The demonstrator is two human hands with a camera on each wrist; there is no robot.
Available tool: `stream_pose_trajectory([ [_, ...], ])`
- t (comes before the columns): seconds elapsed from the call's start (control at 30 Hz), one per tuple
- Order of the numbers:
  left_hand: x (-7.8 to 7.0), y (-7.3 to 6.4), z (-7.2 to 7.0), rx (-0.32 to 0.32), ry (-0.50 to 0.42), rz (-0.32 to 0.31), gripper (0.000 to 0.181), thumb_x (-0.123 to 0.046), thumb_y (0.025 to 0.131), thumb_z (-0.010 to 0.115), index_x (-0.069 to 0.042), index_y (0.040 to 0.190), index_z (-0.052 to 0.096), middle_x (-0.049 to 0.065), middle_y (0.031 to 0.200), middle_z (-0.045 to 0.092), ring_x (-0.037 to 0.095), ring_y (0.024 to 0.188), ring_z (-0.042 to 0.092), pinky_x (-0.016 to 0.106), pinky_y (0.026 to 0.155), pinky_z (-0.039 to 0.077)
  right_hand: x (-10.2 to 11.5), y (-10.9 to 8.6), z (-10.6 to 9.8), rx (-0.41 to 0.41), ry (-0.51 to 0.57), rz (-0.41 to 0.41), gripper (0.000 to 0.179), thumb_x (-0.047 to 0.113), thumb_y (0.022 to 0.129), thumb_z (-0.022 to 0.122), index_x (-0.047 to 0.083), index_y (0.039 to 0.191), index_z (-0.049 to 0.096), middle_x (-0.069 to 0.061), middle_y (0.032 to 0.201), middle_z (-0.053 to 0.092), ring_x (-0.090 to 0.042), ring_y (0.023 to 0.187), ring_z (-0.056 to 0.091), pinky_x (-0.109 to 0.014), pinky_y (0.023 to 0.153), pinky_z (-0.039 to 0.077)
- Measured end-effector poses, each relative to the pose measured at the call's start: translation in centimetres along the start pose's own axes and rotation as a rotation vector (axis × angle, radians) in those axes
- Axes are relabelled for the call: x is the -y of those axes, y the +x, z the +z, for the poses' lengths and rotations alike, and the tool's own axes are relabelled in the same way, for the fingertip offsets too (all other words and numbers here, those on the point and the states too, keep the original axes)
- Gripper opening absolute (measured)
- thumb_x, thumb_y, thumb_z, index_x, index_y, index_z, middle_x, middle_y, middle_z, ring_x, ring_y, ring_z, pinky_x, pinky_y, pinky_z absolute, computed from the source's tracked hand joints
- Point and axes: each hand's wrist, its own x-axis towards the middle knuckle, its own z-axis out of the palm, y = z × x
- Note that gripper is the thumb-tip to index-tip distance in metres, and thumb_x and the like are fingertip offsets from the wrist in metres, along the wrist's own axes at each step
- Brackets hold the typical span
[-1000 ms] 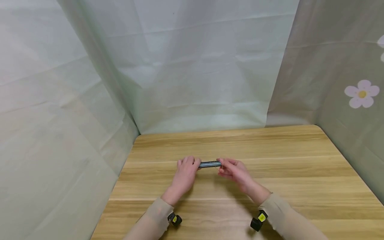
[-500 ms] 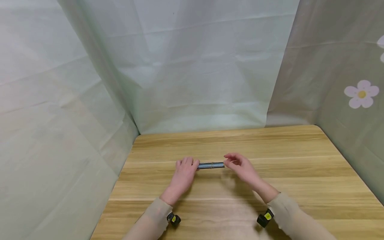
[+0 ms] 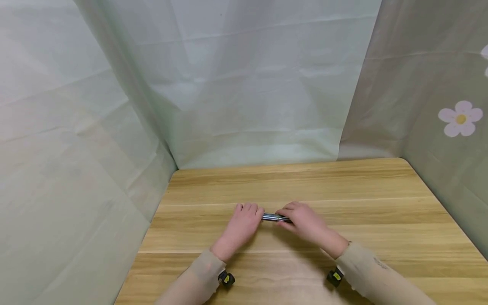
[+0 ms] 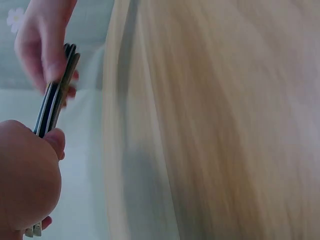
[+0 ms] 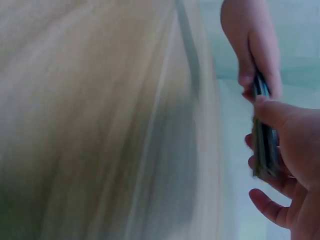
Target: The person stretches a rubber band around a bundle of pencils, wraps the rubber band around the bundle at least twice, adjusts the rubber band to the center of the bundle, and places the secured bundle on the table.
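Note:
A bundle of slim, dark, pencil-like sticks [image 3: 271,217] is held above the table between both hands. My left hand [image 3: 243,221] grips its left end, with the thumb along the near side. The other end is in my right hand [image 3: 305,221]. In the right wrist view the right thumb presses on the sticks [image 5: 265,145] and the fingers lie behind them. Pale ends show below the left hand in the left wrist view, where dark tips of the bundle [image 4: 48,107] poke out past the right fingers. The middle of the bundle is partly covered by fingers.
The wood-grain table [image 3: 381,212] spreads under both hands. Pale cloth curtains [image 3: 259,84] hang behind it and at both sides, with a printed flower [image 3: 460,119] on the right. Small black cameras [image 3: 227,279] are strapped at both wrists.
The right hand drew away rightward with a thin loop at its fingers, then came back and took hold of the bundle's right end. The left hand and bundle shifted slightly right and nearer.

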Motion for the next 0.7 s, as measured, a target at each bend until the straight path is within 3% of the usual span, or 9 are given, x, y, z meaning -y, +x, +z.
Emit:
stream_pose_trajectory([
  [0.1,-0.5,0.3,0.0,-0.010,0.012,0.024,0.014,-0.028,0.108,0.061,-0.015,0.110,0.058,0.002,0.098,0.062,0.020,0.088,0.057,0.037,0.076,0.043,0.3,0.1,0.1,0.012,0.031,0.003,0.033,0.032,0.100,0.078,0.007,0.122,0.077,-0.008,0.113,0.076,-0.028,0.107,0.071,-0.048,0.093,0.056],
  [0.23,-0.6,0.3,-0.1,0.026,-0.021,-0.020,0.018,-0.031,0.106,0.066,-0.014,0.111,0.060,0.002,0.100,0.064,0.020,0.091,0.059,0.038,0.078,0.046,0.1,-0.1,0.0,0.012,0.057,0.046,0.044,0.035,0.097,0.081,0.006,0.129,0.075,-0.011,0.119,0.076,-0.031,0.110,0.071,-0.050,0.095,0.056],
  [0.47,-0.1,0.1,-0.2,0.084,-0.053,-0.055,0.017,-0.030,0.108,0.064,-0.014,0.113,0.059,0.002,0.100,0.062,0.020,0.091,0.058,0.038,0.080,0.046,-1.0,-0.6,-0.8,0.014,0.020,0.079,0.028,0.034,0.093,0.085,0.012,0.110,0.081,-0.002,0.102,0.078,-0.023,0.096,0.072,-0.045,0.085,0.057],
  [0.7,0.2,0.0,-0.1,0.076,-0.107,-0.039,0.029,-0.036,0.108,0.064,-0.011,0.121,0.059,0.003,0.106,0.064,0.020,0.096,0.060,0.037,0.081,0.049,-1.5,-0.9,-1.2,0.003,0.001,0.074,0.027,0.031,0.095,0.083,0.009,0.111,0.081,-0.003,0.101,0.079,-0.025,0.095,0.073,-0.047,0.084,0.058],
])
